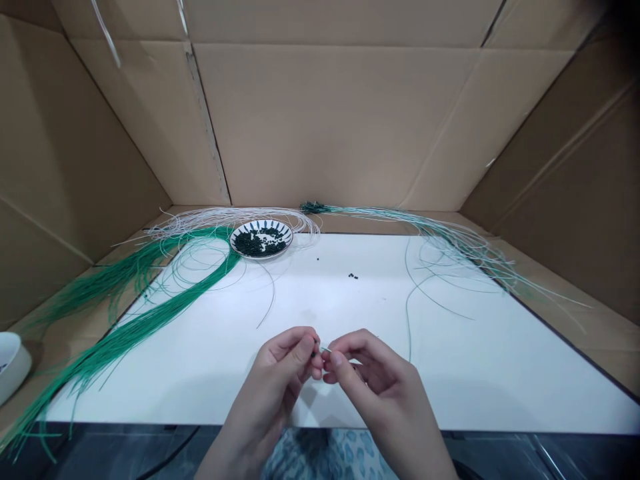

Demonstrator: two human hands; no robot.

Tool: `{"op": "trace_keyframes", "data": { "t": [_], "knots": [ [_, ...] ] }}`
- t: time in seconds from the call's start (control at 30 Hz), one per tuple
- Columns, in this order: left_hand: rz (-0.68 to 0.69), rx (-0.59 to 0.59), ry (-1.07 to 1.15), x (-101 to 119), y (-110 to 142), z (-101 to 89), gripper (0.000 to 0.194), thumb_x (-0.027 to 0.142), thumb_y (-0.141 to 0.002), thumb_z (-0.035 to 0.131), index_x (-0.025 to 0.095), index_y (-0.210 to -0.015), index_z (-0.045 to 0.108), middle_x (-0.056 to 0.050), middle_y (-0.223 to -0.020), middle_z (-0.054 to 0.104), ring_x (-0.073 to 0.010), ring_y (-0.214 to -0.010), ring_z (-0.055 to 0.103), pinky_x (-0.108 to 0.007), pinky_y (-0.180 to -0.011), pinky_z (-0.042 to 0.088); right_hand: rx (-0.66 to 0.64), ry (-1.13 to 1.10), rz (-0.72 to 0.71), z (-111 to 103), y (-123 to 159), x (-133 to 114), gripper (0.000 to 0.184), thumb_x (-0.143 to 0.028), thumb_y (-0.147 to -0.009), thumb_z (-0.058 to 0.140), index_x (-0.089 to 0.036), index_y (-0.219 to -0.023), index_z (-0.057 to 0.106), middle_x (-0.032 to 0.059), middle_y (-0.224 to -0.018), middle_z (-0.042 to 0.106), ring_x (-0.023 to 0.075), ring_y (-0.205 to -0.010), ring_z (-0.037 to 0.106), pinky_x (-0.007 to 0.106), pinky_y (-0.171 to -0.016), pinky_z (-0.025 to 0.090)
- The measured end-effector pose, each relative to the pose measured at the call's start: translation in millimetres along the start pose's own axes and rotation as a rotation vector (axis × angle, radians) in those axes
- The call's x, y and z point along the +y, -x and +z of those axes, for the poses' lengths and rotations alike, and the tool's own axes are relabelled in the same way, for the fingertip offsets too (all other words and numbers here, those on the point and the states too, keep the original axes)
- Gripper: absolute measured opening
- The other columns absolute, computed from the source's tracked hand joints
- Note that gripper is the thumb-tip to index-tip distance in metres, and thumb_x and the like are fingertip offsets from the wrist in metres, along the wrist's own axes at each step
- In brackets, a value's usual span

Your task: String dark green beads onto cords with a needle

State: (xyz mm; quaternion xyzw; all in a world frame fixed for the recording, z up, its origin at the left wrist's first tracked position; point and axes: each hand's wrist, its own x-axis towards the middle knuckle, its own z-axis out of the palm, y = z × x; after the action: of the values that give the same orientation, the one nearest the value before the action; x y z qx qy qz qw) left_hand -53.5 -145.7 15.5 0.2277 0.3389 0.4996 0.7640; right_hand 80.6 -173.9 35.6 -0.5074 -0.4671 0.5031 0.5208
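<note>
Patterned cloth shows at the bottom middle of the frame, just below the table. At the far left sits a white bowl, and green strands sweep up from the lower left toward a plate of dark beads, with white strands looped around it. Low in the middle, the left hand pinches a tiny dark bead. A pale strand lies roughly level from it toward the right hand, whose fingers appear closed on it, the hands almost touching. Pale green strands trail along the right.
</note>
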Motion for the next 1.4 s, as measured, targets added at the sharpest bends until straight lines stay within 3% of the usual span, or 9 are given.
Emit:
{"op": "trace_keyframes", "data": {
  "t": [0.17, 0.37, 0.57, 1.13, 1.27, 1.4],
  "knots": [
    [-0.058, 0.095, 0.119, -2.7, -6.2, 0.9, 0.035, 0.030, -0.052, 0.098, 0.011, -0.070, 0.076, 0.001, -0.066, 0.067, -0.0044, -0.056, 0.058, -0.010, -0.057, 0.050, 0.030, 0.115, -0.067, 3.3, -5.5, 7.1, 0.014, -0.029, -0.085, 0.066, -0.020, -0.074, 0.067, 0.0004, -0.072, 0.070, 0.0170, -0.071, 0.068, 0.026, -0.069, 0.053],
    [-0.004, 0.057, 0.084, -4.6, -7.4, -3.7, 0.027, 0.031, -0.063, 0.094, 0.011, -0.072, 0.077, 0.002, -0.058, 0.067, -0.0038, -0.052, 0.058, -0.009, -0.055, 0.048, 0.025, 0.146, -0.067, 5.4, -7.7, 3.6, 0.014, -0.027, -0.085, 0.065, -0.021, -0.072, 0.066, -0.0019, -0.069, 0.072, 0.0153, -0.069, 0.070, 0.022, -0.069, 0.053],
    [0.020, 0.007, 0.103, -6.2, -4.6, -6.1, 0.025, 0.030, -0.066, 0.092, 0.011, -0.072, 0.077, 0.000, -0.054, 0.067, -0.0042, -0.050, 0.058, -0.008, -0.050, 0.044, 0.046, 0.134, -0.101, 8.3, -2.9, -3.5, 0.010, -0.023, -0.082, 0.066, -0.022, -0.072, 0.067, -0.0042, -0.067, 0.071, 0.0124, -0.066, 0.070, 0.017, -0.066, 0.054],
    [0.014, 0.024, 0.138, -0.2, 6.5, 6.2, 0.023, 0.029, -0.061, 0.095, 0.014, -0.071, 0.081, -0.001, -0.058, 0.073, -0.0037, -0.048, 0.061, -0.008, -0.048, 0.046, 0.160, 0.181, -0.303, 15.9, 3.2, -6.7, 0.014, -0.020, -0.084, 0.065, -0.023, -0.070, 0.065, -0.0050, -0.062, 0.069, 0.0109, -0.058, 0.066, 0.016, -0.061, 0.054],
    [0.005, 0.084, 0.110, 5.4, 10.8, 13.8, 0.026, 0.031, -0.058, 0.096, 0.013, -0.070, 0.081, -0.001, -0.058, 0.073, -0.0035, -0.047, 0.060, -0.009, -0.050, 0.047, 0.140, 0.182, -0.295, 13.7, 3.0, -5.7, 0.013, -0.019, -0.084, 0.065, -0.023, -0.071, 0.065, -0.0051, -0.063, 0.069, 0.0108, -0.058, 0.067, 0.017, -0.063, 0.055],
    [-0.001, 0.085, 0.110, 6.7, 12.0, 15.2, 0.026, 0.031, -0.057, 0.096, 0.013, -0.069, 0.081, 0.000, -0.058, 0.073, -0.0030, -0.047, 0.059, -0.008, -0.052, 0.049, 0.099, 0.181, -0.197, 10.0, 3.0, -9.0, 0.012, -0.022, -0.082, 0.066, -0.023, -0.071, 0.066, -0.0042, -0.064, 0.071, 0.0121, -0.061, 0.070, 0.017, -0.062, 0.054]
  ]
}}
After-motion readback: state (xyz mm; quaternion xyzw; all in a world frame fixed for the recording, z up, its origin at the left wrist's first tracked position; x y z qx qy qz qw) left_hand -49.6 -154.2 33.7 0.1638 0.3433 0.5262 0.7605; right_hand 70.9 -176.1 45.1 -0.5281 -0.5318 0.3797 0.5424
